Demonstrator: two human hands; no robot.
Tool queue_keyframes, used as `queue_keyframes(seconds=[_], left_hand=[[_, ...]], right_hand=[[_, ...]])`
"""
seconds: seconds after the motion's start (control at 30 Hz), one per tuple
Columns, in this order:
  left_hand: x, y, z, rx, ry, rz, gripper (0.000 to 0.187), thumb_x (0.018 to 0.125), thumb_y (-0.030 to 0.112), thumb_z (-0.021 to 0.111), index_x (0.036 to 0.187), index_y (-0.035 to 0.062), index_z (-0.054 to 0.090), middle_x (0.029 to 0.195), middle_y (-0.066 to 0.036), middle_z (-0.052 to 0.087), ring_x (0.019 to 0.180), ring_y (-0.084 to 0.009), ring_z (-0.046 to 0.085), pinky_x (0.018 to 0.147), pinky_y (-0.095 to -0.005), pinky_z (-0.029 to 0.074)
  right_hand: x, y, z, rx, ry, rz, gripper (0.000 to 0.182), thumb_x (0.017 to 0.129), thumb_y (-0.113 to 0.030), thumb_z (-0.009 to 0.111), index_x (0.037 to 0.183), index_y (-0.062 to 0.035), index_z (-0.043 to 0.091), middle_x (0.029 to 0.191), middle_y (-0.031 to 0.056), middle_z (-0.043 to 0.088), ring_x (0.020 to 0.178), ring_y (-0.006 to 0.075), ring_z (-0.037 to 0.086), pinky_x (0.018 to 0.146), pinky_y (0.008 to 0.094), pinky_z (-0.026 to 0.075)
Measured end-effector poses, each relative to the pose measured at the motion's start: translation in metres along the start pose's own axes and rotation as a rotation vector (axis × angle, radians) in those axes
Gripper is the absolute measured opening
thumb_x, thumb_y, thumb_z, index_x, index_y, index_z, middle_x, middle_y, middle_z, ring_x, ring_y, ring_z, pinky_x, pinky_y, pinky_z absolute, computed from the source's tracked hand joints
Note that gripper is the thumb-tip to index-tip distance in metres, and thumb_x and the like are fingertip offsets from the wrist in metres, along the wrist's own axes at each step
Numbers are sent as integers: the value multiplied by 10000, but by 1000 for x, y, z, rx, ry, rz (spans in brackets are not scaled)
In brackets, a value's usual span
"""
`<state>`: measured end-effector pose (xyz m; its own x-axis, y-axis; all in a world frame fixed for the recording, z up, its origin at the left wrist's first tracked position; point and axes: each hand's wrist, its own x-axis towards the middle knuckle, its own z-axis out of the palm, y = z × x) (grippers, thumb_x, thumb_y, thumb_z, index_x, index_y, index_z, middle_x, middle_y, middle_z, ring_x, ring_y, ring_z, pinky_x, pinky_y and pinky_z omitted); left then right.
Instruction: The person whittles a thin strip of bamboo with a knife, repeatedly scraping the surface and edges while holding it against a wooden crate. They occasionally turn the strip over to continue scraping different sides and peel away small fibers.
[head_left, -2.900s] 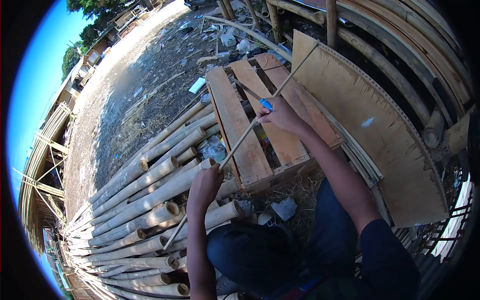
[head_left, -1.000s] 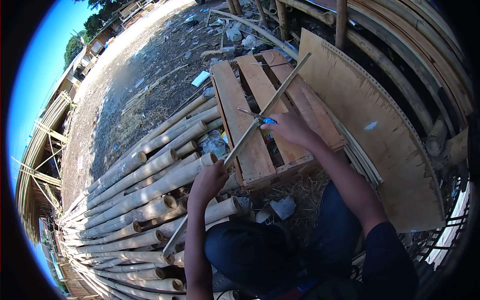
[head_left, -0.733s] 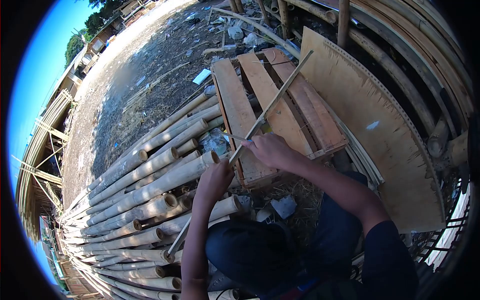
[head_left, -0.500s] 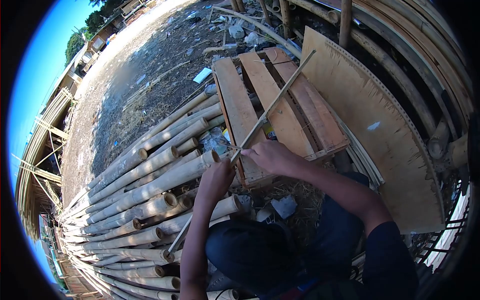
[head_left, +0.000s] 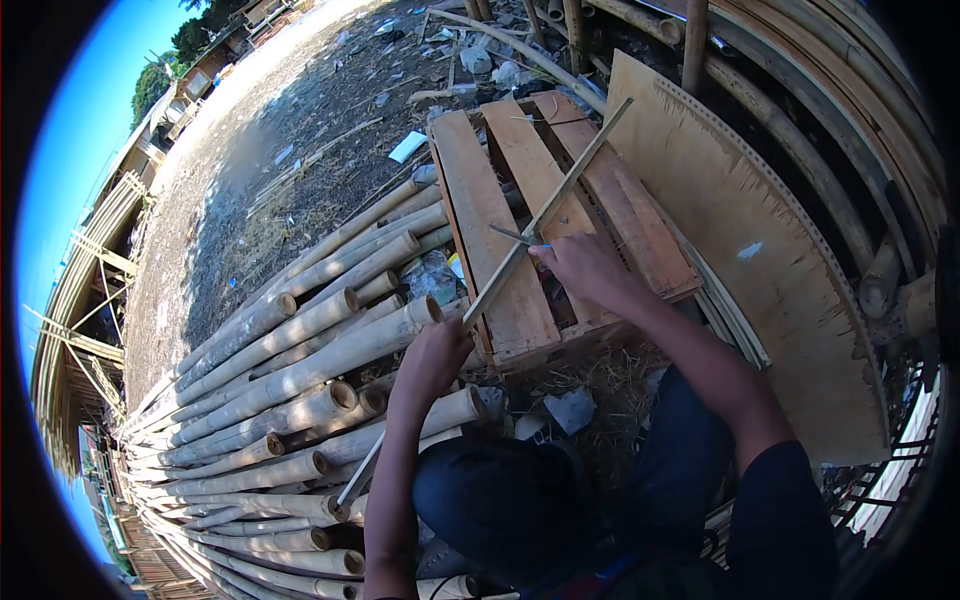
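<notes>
A long thin bamboo strip (head_left: 567,186) runs slantwise over a slatted wooden crate (head_left: 475,200), its lower end passing under my left forearm. My left hand (head_left: 433,355) is wrapped round the strip near the crate's left corner. Higher up, my right hand (head_left: 583,265) grips a small knife (head_left: 512,235), whose blade lies across the strip. Its handle is mostly hidden in my fingers.
Stacked bamboo poles (head_left: 300,410) fill the left side, their cut ends towards me. A curved plywood sheet (head_left: 750,250) leans at the right, beside several thin strips (head_left: 722,305). Litter and a broken stone (head_left: 570,410) lie on the ground.
My right hand and the knife have slid up along the strip, away from my left hand. The left hand keeps its hold in nearly the same place.
</notes>
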<state>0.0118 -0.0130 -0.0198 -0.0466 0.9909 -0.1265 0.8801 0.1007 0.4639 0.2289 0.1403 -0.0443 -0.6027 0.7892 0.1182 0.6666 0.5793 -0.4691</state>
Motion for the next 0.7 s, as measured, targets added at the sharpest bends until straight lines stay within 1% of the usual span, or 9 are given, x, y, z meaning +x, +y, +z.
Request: queue_keyframes(seconds=[0.07, 0.13, 0.2, 0.27, 0.37, 0.4, 0.47, 0.57, 0.7], left_hand=[[-1, 0, -1, -2, 23, 18, 223, 863, 146, 585, 837, -73, 558, 654, -210, 613, 628, -351, 638, 616, -447, 479], [0, 4, -2, 123, 65, 21, 215, 857, 141, 586, 833, -72, 561, 650, -203, 611, 617, -336, 639, 612, -441, 479], [2, 1, 0, 61, 36, -1, 215, 857, 141, 586, 834, -71, 562, 653, -201, 613, 619, -330, 638, 618, -443, 479], [3, -1, 0, 7, 2, -23, 214, 856, 141, 586, 835, -71, 563, 656, -199, 614, 620, -324, 638, 624, -444, 479], [-1, -2, -2, -7, -4, -39, 215, 858, 143, 584, 842, -70, 567, 660, -193, 614, 619, -316, 631, 629, -440, 475], [-2, -3, -4, -22, -22, -56, 217, 860, 146, 585, 840, -69, 570, 659, -187, 614, 616, -311, 626, 627, -435, 471], [-2, -2, -6, -37, -35, -65, 220, 862, 150, 587, 838, -68, 573, 658, -181, 615, 614, -306, 621, 625, -430, 468], [-2, 0, -9, -26, -37, -49, 230, 866, 161, 591, 839, -68, 584, 653, -173, 612, 604, -299, 613, 613, -421, 462], [-1, 0, -9, -25, -57, -95, 247, 863, 178, 602, 851, -69, 595, 656, -165, 616, 601, -284, 611, 613, -418, 459]], right_hand=[[7, 17, -10, -21, 40, 12, 600, 1003, -433, 431, 669, 5, 670, 599, 194, 626, 613, 361, 662, 609, 484, 524], [7, 12, 1, -8, 24, 39, 591, 1000, -430, 440, 669, 3, 670, 600, 199, 626, 611, 364, 660, 614, 483, 524], [-2, -5, 9, 8, 7, 71, 583, 996, -427, 450, 669, 2, 670, 602, 204, 625, 610, 368, 659, 619, 482, 525], [-15, -29, 5, 8, -65, -50, 564, 987, -424, 472, 675, 0, 673, 609, 212, 627, 610, 367, 659, 616, 476, 526], [-13, -26, 12, -6, -12, -106, 550, 980, -427, 483, 687, -4, 680, 606, 212, 626, 607, 368, 659, 614, 476, 527], [-5, -12, 8, -40, 73, -67, 548, 979, -429, 484, 698, -2, 684, 615, 208, 631, 616, 367, 661, 612, 481, 525], [17, 24, -6, -138, 104, 125, 549, 982, -432, 479, 715, 2, 684, 633, 212, 636, 629, 372, 661, 621, 490, 524], [28, 55, -7, -145, 85, 217, 568, 990, -446, 454, 736, 10, 680, 650, 212, 641, 652, 375, 661, 640, 492, 523], [3, 11, -3, 29, 8, 137, 596, 997, -466, 424, 755, 16, 677, 654, 212, 639, 670, 382, 659, 661, 493, 521]])
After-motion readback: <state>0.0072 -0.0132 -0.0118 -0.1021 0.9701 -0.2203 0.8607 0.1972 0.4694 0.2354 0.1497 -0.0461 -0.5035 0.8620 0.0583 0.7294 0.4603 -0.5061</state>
